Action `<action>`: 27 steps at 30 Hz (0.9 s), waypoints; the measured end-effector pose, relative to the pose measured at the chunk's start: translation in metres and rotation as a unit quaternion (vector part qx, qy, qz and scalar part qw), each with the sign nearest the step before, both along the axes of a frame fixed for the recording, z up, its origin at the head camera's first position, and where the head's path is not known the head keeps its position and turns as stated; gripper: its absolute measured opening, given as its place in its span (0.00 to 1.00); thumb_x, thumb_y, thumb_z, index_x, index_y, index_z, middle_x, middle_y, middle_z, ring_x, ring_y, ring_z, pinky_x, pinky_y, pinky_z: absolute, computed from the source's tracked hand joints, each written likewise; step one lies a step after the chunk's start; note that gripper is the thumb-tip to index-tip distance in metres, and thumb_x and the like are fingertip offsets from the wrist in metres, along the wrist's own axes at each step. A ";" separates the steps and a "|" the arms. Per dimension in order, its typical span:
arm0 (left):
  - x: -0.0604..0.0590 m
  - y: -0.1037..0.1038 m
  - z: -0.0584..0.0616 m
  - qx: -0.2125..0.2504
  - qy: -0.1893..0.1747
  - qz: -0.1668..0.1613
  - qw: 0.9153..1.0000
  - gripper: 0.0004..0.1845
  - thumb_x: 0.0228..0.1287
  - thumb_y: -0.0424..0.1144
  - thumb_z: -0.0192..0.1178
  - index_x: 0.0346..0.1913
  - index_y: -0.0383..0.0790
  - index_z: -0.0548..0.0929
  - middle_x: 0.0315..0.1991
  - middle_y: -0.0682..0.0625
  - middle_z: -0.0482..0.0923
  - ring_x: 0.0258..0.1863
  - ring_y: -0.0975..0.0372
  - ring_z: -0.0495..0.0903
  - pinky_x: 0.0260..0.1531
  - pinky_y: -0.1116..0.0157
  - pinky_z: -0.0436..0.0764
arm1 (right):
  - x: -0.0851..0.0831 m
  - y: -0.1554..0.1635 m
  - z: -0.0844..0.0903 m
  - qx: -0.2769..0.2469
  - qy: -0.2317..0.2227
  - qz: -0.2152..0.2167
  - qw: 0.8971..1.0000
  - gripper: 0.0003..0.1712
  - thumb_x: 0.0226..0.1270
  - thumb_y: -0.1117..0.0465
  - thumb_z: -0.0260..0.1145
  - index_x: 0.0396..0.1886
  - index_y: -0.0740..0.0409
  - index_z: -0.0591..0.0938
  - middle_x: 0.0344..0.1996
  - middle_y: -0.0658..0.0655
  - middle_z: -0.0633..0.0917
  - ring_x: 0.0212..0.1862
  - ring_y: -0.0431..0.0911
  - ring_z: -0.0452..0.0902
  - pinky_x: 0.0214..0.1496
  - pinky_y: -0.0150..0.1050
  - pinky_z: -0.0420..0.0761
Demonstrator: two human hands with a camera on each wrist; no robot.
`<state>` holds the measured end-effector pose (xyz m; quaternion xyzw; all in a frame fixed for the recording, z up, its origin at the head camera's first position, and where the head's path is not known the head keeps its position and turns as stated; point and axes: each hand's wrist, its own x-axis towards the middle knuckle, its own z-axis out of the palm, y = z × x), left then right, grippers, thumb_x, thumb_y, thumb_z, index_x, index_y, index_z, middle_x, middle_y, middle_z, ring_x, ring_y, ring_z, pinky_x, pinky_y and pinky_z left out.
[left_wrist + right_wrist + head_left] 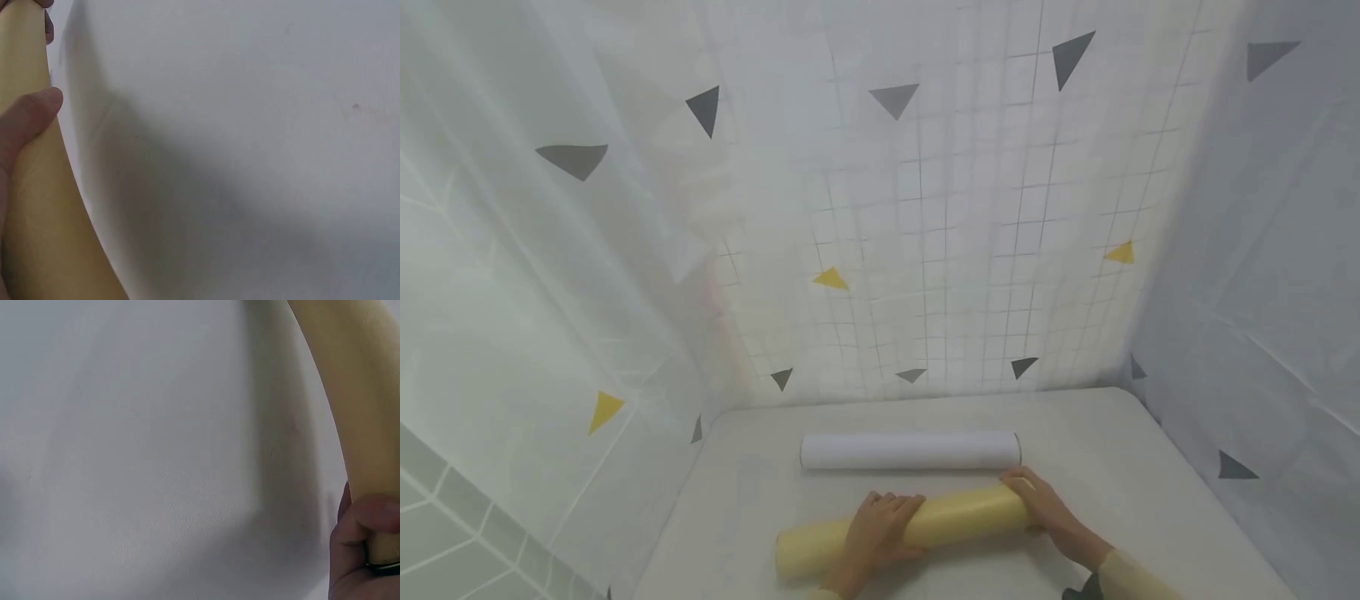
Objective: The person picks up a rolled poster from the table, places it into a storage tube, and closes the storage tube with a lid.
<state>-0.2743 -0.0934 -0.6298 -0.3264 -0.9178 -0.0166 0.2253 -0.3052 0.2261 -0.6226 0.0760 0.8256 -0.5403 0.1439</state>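
Note:
A pale yellow roll (917, 527) lies across the white table (1150, 500) near its front edge. My left hand (876, 533) wraps over its middle; in the left wrist view the thumb (28, 122) presses against the yellow roll (44, 212). My right hand (1045, 508) grips the roll's right end, and the right wrist view shows its fingers (362, 537) curled round the yellow roll (356, 394). A white roll (910, 451) lies parallel just behind it, untouched.
White sheets printed with grey and yellow triangles (830, 279) hang close behind and on both sides of the table. A grid-lined panel (970, 233) shows through the back sheet. The table's left edge (677, 508) drops off beside the left curtain.

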 end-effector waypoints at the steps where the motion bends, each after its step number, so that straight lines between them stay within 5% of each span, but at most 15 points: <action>1: 0.000 0.001 0.000 -0.003 -0.001 0.001 1.000 0.41 0.44 0.70 0.74 0.61 0.55 0.79 0.49 0.63 0.89 0.40 0.70 0.84 0.41 0.70 0.75 | 0.000 0.001 0.000 -0.001 0.002 0.002 1.000 0.31 0.75 0.38 0.53 0.66 0.52 0.74 0.61 0.64 0.79 0.48 0.51 0.76 0.38 0.42 0.78; 4: -0.001 0.002 0.000 -0.014 -0.004 0.007 1.000 0.42 0.44 0.71 0.73 0.62 0.56 0.79 0.49 0.63 0.89 0.41 0.69 0.84 0.42 0.70 0.76 | 0.000 0.004 -0.002 0.000 0.011 0.004 1.000 0.28 0.76 0.41 0.53 0.66 0.51 0.76 0.63 0.63 0.78 0.49 0.52 0.76 0.37 0.44 0.78; 12: -0.005 0.004 0.003 -0.013 0.007 0.005 1.000 0.43 0.44 0.70 0.74 0.64 0.55 0.78 0.50 0.63 0.88 0.40 0.69 0.84 0.42 0.70 0.76 | -0.004 0.000 0.009 0.014 0.006 -0.015 1.000 0.27 0.80 0.42 0.48 0.62 0.56 0.76 0.44 0.59 0.79 0.40 0.49 0.72 0.36 0.41 0.75; 19: -0.012 -0.001 0.013 0.002 0.011 0.010 1.000 0.45 0.43 0.71 0.73 0.66 0.55 0.77 0.54 0.62 0.88 0.43 0.68 0.85 0.47 0.66 0.79 | -0.005 -0.009 0.027 -0.004 0.019 -0.030 0.999 0.31 0.77 0.40 0.49 0.64 0.59 0.73 0.45 0.61 0.78 0.42 0.50 0.73 0.38 0.43 0.75; 27: -0.009 -0.005 -0.005 -0.006 0.021 -0.009 1.000 0.45 0.45 0.74 0.71 0.65 0.55 0.78 0.53 0.63 0.88 0.41 0.69 0.85 0.44 0.68 0.78 | 0.000 -0.009 0.017 0.004 -0.018 -0.011 1.000 0.32 0.79 0.38 0.45 0.62 0.59 0.73 0.42 0.60 0.78 0.41 0.50 0.73 0.38 0.44 0.75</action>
